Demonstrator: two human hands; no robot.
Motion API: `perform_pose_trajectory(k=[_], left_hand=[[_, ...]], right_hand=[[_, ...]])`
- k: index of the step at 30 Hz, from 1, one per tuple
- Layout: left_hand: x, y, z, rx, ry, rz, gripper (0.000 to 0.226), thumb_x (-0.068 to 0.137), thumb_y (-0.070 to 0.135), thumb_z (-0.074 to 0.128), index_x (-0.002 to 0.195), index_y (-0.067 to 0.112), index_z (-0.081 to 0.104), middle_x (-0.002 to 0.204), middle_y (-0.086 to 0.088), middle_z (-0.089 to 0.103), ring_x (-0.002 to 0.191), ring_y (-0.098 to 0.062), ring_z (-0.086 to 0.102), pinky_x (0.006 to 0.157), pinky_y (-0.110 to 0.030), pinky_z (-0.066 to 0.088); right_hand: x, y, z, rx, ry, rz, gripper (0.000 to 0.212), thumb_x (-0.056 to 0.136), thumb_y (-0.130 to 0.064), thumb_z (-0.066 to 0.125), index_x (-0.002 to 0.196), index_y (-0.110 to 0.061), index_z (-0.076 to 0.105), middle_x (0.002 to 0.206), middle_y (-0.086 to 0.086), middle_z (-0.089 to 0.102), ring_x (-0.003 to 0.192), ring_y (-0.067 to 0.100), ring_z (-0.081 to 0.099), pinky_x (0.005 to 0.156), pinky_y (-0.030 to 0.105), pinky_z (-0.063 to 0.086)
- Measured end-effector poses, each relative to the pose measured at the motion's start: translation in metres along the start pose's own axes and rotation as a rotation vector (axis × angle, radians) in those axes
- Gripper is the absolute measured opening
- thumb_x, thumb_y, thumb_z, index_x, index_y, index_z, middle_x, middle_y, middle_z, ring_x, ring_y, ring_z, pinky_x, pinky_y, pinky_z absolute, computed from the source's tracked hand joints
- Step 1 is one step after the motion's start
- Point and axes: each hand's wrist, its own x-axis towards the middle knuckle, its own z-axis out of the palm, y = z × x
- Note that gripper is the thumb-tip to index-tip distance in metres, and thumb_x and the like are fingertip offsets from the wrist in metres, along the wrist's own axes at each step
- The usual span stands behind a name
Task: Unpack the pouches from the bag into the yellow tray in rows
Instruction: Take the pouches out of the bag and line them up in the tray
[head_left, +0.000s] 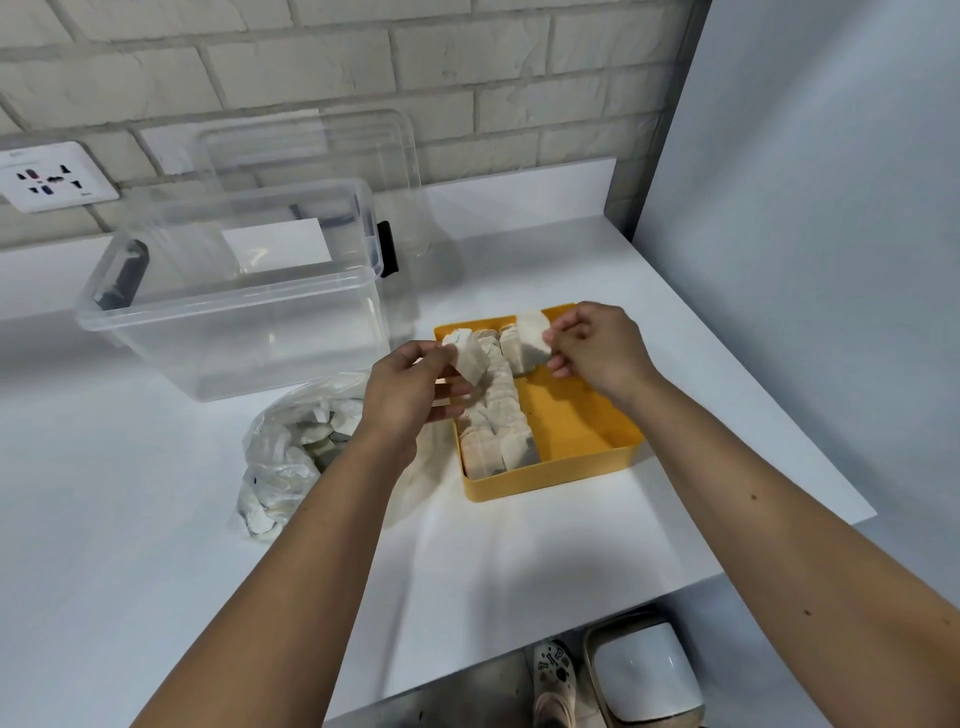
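Left grip (410, 387) pinching pouch (470, 358), right grip (597, 345) pinching another pouch (532, 338), over yellow tray (582, 415)

the yellow tray's (582, 415) right half lies bare, the pouch rows (498, 415) filling its left, the clear bin (234, 322) well aside.

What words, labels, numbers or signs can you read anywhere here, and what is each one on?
"T I P": letter charms on the clog, read with some doubt.
Tiny print on the wall socket: too blurred to read.
No text shows on the white label of the clear box.
Faint bluish mark on the pouch in the left hand: too blurred to read.
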Motion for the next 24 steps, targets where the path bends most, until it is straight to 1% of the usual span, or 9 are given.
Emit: perform_pose_trajectory(k=[2, 5, 8, 11, 13, 17, 21, 24], left_hand=[[0.0, -0.001, -0.002, 0.018, 0.002, 0.004, 0.007, 0.096, 0.017, 0.062, 0.095, 0.011, 0.065, 0.086, -0.01, 0.068, 0.074, -0.021, 0.07, 0.059, -0.03, 0.061], [-0.002, -0.001, -0.004, 0.022, -0.005, -0.001, 0.008, 0.096, 0.017, 0.062, 0.097, 0.01, 0.065, 0.085, -0.009, 0.068, 0.074, -0.02, 0.069, 0.059, -0.03, 0.06], [-0.003, 0.0, -0.005, 0.037, -0.008, -0.004, 0.01, 0.096, 0.017, 0.061, 0.101, 0.009, 0.066, 0.088, -0.008, 0.069, 0.074, -0.019, 0.068, 0.061, -0.031, 0.061], [-0.004, 0.001, -0.007, 0.054, -0.011, -0.006, 0.014, 0.097, 0.018, 0.061, 0.105, 0.007, 0.066, 0.091, -0.008, 0.07, 0.074, -0.018, 0.069, 0.063, -0.031, 0.06], [-0.004, 0.002, -0.008, 0.064, -0.012, -0.011, 0.015, 0.097, 0.018, 0.06, 0.106, 0.007, 0.066, 0.094, -0.009, 0.071, 0.076, -0.018, 0.07, 0.063, -0.031, 0.06], [-0.004, 0.002, -0.009, 0.071, -0.011, -0.024, 0.018, 0.097, 0.018, 0.06, 0.11, 0.006, 0.066, 0.095, -0.01, 0.071, 0.076, -0.018, 0.071, 0.063, -0.03, 0.06], [-0.004, 0.001, -0.009, 0.083, -0.019, -0.027, 0.02, 0.097, 0.017, 0.06, 0.111, 0.004, 0.065, 0.093, -0.01, 0.07, 0.073, -0.017, 0.07, 0.06, -0.027, 0.06], [-0.004, 0.001, -0.009, 0.103, -0.032, -0.025, 0.017, 0.096, 0.015, 0.061, 0.109, 0.005, 0.065, 0.091, -0.011, 0.068, 0.07, -0.015, 0.068, 0.061, -0.027, 0.06]], right_hand=[[0.009, 0.005, 0.004, -0.119, 0.047, -0.036, 0.003, 0.093, -0.012, 0.064, 0.091, -0.011, 0.062, 0.077, 0.004, 0.068, 0.062, 0.019, 0.069, 0.066, 0.034, 0.061], [0.017, 0.014, 0.017, -0.306, 0.002, -0.06, 0.006, 0.094, -0.015, 0.062, 0.088, -0.015, 0.06, 0.072, -0.001, 0.066, 0.064, 0.021, 0.07, 0.074, 0.042, 0.06], [0.021, 0.021, 0.028, -0.34, -0.078, -0.026, 0.01, 0.095, -0.016, 0.061, 0.086, -0.017, 0.056, 0.074, 0.0, 0.065, 0.066, 0.023, 0.07, 0.078, 0.045, 0.059], [0.025, 0.024, 0.033, -0.38, -0.099, 0.007, 0.017, 0.094, -0.017, 0.061, 0.079, -0.021, 0.053, 0.083, 0.009, 0.069, 0.076, 0.028, 0.07, 0.082, 0.048, 0.057], [0.028, 0.027, 0.035, -0.443, -0.078, -0.003, 0.016, 0.094, -0.017, 0.06, 0.079, -0.019, 0.054, 0.091, 0.012, 0.069, 0.084, 0.031, 0.067, 0.083, 0.048, 0.056], [0.032, 0.029, 0.037, -0.501, -0.054, 0.008, 0.018, 0.095, -0.019, 0.06, 0.078, -0.016, 0.056, 0.086, 0.014, 0.07, 0.082, 0.032, 0.067, 0.082, 0.046, 0.056], [0.034, 0.029, 0.04, -0.509, -0.06, 0.033, 0.014, 0.095, -0.019, 0.059, 0.085, -0.009, 0.062, 0.088, 0.016, 0.071, 0.083, 0.034, 0.068, 0.083, 0.047, 0.056], [0.032, 0.028, 0.038, -0.503, -0.049, 0.048, 0.014, 0.095, -0.022, 0.06, 0.093, -0.009, 0.063, 0.092, 0.014, 0.071, 0.088, 0.033, 0.067, 0.085, 0.044, 0.055]])
